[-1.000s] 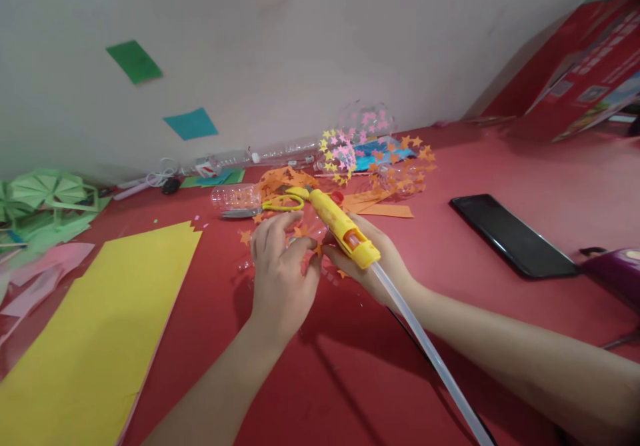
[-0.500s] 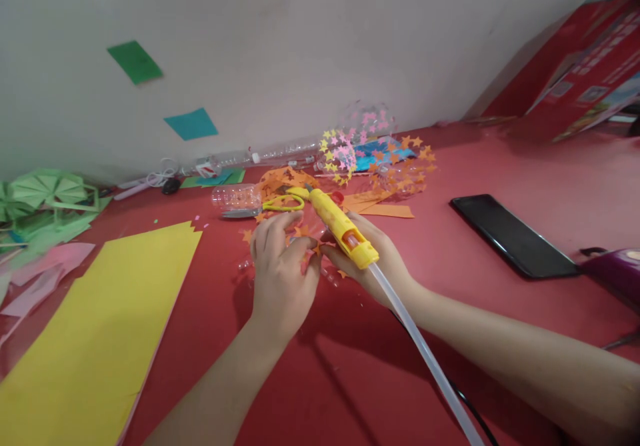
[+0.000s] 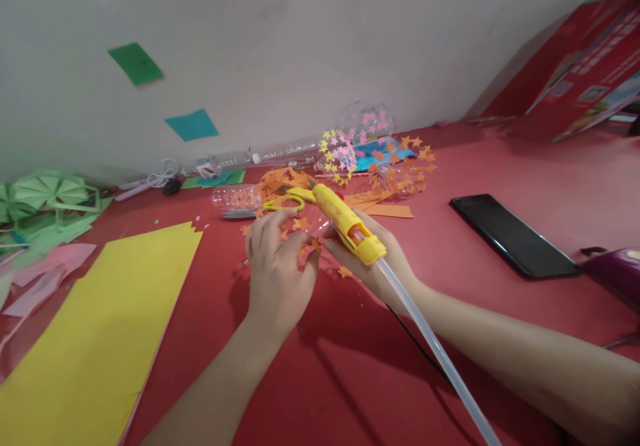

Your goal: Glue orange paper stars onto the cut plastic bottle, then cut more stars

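Note:
My right hand grips a yellow glue gun with a long clear glue stick trailing from its back. The nozzle points up and left toward a clear plastic piece covered with small orange paper stars. My left hand is curled around that clear piece from the left, fingers bent on it. Loose orange stars lie on the red table under both hands.
Yellow-handled scissors and a clear bottle lie just beyond my hands. Star-covered clear shapes stand behind. A yellow paper sheet lies at left, green paper crafts far left, a black phone at right.
My right hand has lifted and shifted the glue gun slightly right and up. My left hand moved a little up with the clear piece.

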The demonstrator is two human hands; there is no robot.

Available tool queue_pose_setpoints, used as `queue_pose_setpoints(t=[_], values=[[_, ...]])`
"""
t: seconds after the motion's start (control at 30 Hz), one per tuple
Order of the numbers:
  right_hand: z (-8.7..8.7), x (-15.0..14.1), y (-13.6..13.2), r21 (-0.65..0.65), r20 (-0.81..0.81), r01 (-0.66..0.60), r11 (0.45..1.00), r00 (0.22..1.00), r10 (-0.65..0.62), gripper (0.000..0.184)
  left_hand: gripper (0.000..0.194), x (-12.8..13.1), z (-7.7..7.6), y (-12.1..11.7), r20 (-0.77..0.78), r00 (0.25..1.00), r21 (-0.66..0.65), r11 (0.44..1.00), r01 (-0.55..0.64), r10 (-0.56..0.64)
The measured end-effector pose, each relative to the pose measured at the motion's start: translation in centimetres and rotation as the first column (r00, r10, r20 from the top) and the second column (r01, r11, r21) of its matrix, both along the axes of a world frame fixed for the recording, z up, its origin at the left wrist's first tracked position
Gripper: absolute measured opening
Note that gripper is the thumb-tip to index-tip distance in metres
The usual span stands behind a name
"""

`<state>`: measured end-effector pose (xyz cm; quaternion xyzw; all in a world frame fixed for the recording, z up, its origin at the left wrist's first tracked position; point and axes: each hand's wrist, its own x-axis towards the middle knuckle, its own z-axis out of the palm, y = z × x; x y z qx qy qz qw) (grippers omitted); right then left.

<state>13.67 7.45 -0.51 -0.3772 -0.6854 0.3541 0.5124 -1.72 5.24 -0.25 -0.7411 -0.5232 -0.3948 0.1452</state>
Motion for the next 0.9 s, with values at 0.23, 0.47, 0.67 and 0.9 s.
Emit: queue_pose_setpoints(t=[0.23, 0.47, 0.67, 0.9], values=[[0.4, 0.5, 0.1, 0.003, 0.002, 0.073, 0.997, 0.997, -0.073, 0.005, 0.016, -0.2, 0.8, -0.2, -0.007, 1.0, -0.023, 1.0, -0.008, 0.008], [0.4, 0.8, 0.4, -0.01, 0.006, 0.127, 0.992, 0.992, -0.127, 0.008, 0.028, -0.4, 1.1, -0.3, 0.017, 0.999, -0.034, 0.998, 0.049, -0.049], [1.2, 1.5, 0.2, -0.141, -0.093, 0.066, 0.988, 0.993, -0.079, 0.015, 0.022, -0.9, 1.8, -0.2, 0.026, 0.997, -0.014, 0.998, 0.067, -0.067], [2.6, 3.1, 1.2, -0.159, -0.149, 0.046, 0.986, 0.986, -0.07, 0.017, 0.016, -6.1, 2.6, 0.7, 0.497, 0.867, 0.047, 0.997, -0.062, 0.03]])
